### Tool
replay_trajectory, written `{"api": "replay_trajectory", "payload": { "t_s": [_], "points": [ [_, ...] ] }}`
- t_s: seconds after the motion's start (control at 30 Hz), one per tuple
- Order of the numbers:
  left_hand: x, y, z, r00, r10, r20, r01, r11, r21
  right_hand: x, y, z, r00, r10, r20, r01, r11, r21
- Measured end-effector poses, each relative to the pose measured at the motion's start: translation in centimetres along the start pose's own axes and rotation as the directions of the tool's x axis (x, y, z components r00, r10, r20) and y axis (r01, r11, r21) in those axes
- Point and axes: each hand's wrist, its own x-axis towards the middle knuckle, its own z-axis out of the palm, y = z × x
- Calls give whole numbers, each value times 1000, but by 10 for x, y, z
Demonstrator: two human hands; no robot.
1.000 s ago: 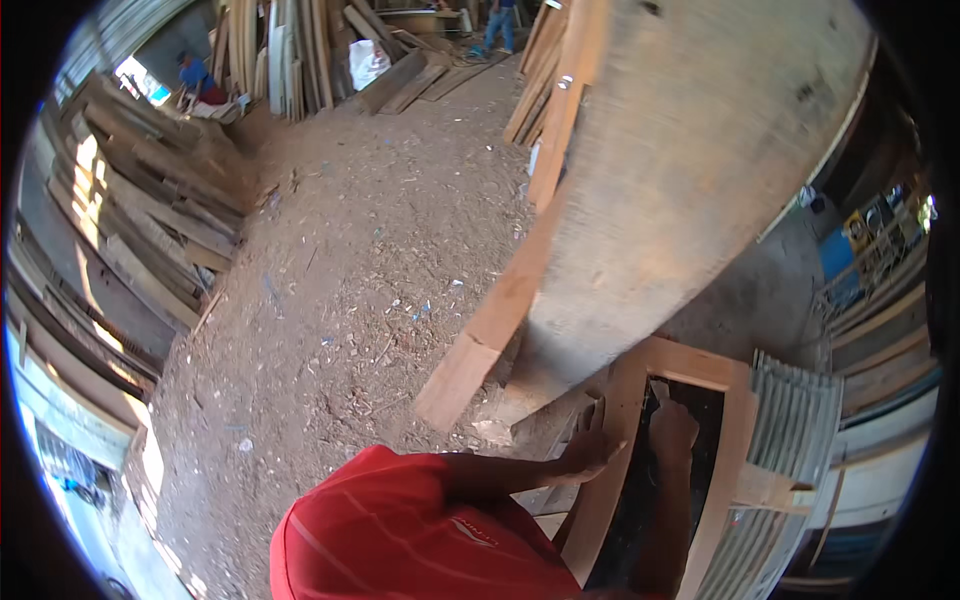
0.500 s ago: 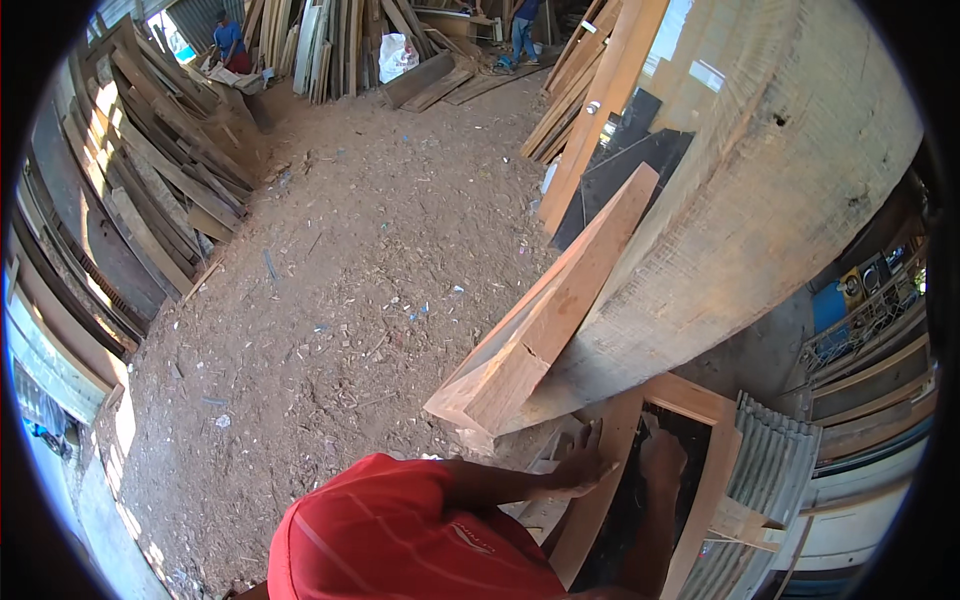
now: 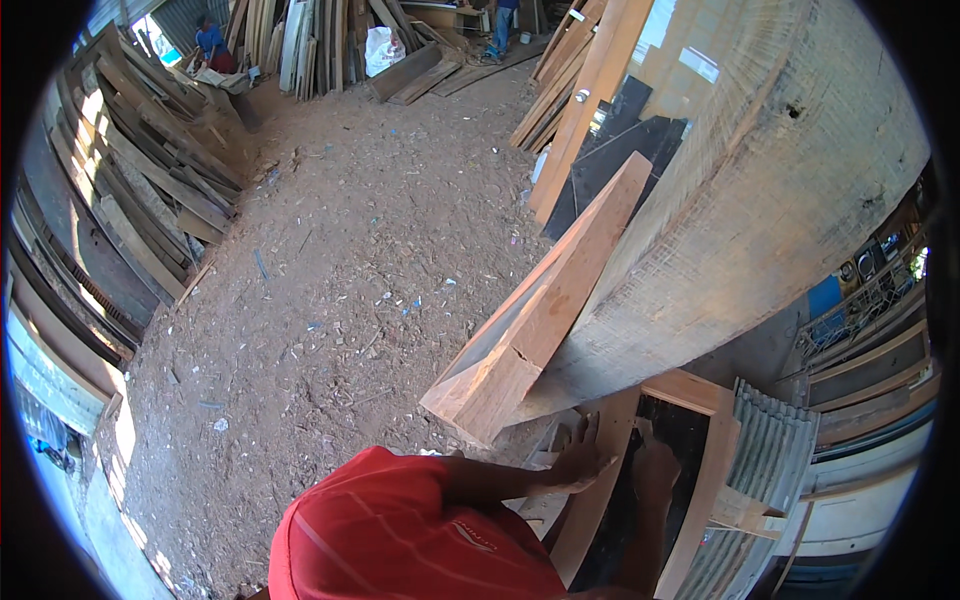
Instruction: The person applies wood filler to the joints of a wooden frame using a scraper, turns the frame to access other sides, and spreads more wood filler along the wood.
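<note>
A reddish-brown wooden frame [image 3: 688, 391] with a dark panel [image 3: 675, 413] set inside it lies in front of me at the lower right. My left hand [image 3: 580, 462] rests at the frame's left side, its fingers stretched out and apart, holding nothing. Over the dark panel, my right hand [image 3: 655, 468] is closed on a small flat greyish-brown piece [image 3: 644, 430] that sticks out past the fingers. Its exact kind is too small to make out. The lower end of the frame is partly hidden by my right forearm and body.
A thick timber slab [image 3: 720, 230] rises close beside the frame, with a reddish wooden piece [image 3: 540, 330] against it. Corrugated sheets [image 3: 768, 440] lie to the right. Boards [image 3: 150, 190] lean at the left. Two people, one seated [image 3: 212, 45], one standing [image 3: 503, 28], are far off.
My right hand has shifted slightly along the dark panel, still closed on the small flat piece. The left hand stays at the frame's side. The whole view has tilted a little.
</note>
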Motion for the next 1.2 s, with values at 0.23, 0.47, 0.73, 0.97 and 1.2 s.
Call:
{"api": "replay_trajectory", "payload": {
  "t_s": [0.23,0.47,0.73,0.97,1.2],
  "points": [
    [-1,3,0,999,32,-19,-33,999,-15,19,6,-6,999,-28,20,29,998,-58],
    [-5,5,-5,994,98,-52,-95,994,54,47,-3,-6,996,76,56,-76,997,5],
    [-1,-1,-1,992,107,-62,-99,988,117,49,-7,-4,996,77,44,-77,997,-9],
    [-3,3,-3,998,57,-34,-54,995,84,47,-7,-12,998,47,45,-47,999,-7],
    [-5,11,-13,1000,7,13,-7,999,-36,49,-4,-10,995,74,71,-73,997,-15]
  ]
}}
